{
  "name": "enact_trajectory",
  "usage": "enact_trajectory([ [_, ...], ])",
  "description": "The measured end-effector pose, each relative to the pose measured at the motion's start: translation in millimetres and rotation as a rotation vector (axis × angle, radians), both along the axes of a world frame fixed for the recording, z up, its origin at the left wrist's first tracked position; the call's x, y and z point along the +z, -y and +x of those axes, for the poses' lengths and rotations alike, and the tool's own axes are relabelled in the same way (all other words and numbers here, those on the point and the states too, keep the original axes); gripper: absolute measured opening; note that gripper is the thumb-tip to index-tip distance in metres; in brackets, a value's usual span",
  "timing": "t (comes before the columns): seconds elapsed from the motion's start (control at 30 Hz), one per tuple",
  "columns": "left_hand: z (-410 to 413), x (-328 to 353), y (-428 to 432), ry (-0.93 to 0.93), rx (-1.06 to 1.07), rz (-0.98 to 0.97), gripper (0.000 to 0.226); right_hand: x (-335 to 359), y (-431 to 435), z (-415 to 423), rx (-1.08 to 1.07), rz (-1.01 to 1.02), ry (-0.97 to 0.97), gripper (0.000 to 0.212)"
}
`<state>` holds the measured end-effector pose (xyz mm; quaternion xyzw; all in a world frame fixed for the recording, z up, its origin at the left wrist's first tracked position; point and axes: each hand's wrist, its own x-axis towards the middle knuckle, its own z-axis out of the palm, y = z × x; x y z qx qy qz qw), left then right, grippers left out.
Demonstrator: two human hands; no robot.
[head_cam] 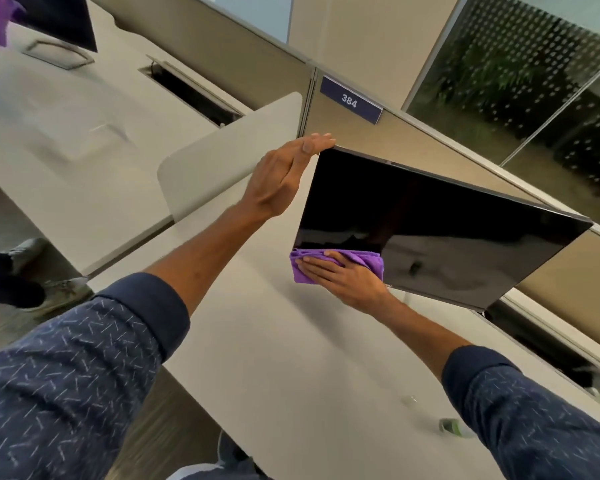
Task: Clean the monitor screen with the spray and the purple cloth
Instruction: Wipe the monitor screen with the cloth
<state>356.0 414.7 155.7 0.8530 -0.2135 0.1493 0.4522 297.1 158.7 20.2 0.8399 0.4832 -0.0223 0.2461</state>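
1. Head view, the only 1 I have: the monitor [430, 233] stands on the desk [257, 341] with its dark screen facing me, tilted in the frame by the camera angle.
2. My left hand [281, 178] rests on the monitor's upper left corner, fingers straight and held together, fingertips hooked over the top edge; I judge it is steadying the panel.
3. My right hand [343, 275] lies flat on the purple cloth [305, 268], fingers slightly spread, pressing it against the screen's lower left corner. The cloth is folded into a pad and overlaps the bottom bezel.
4. A small greenish bottle [451, 426], probably the spray, lies blurred on the desk near my right sleeve, well apart from the monitor and in neither hand.
5. Progress, as I judge it: spraying looks done, since the bottle is set down, and wiping is under way. I cannot tell which parts of the screen are clean; the glass shows reflections but no clear streaks.
6. Left to do, likely: wipe across the rest of the panel, then put the cloth down.
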Motion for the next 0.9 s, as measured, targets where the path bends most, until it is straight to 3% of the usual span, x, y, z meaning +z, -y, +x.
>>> enact_trajectory([
  [0.07, 1, -1, 0, 0.013, 0.004, 0.003, 0.05, 9, 0, 5, 0.022, 0.034, 0.027, 0.087],
  [0.17, -1, -2, 2, 0.02, 0.01, -0.003, 0.05, 30, 2, 12, 0.015, 0.212, 0.238, 0.09],
  [0.27, 0, -3, 3, 0.039, 0.031, -0.006, 0.049, 60, 0, 27, -0.155, 0.455, 0.466, 0.089],
  [0.37, 3, -4, 7, 0.027, 0.046, -0.019, 0.048, 76, -8, 39, -0.27, 0.545, 0.533, 0.083],
  [0.53, 2, -7, 6, 0.031, 0.049, -0.037, 0.047, 43, -24, 26, -0.105, 0.372, 0.35, 0.082],
  [0.73, 2, -9, 3, 0.014, 0.085, -0.014, 0.047, 2, -17, -7, -0.079, 0.096, 0.0, 0.079],
  [0.9, -2, -10, 5, 0.025, 0.07, -0.015, 0.046, 4, -7, -2, -0.036, 0.111, 0.066, 0.095],
])
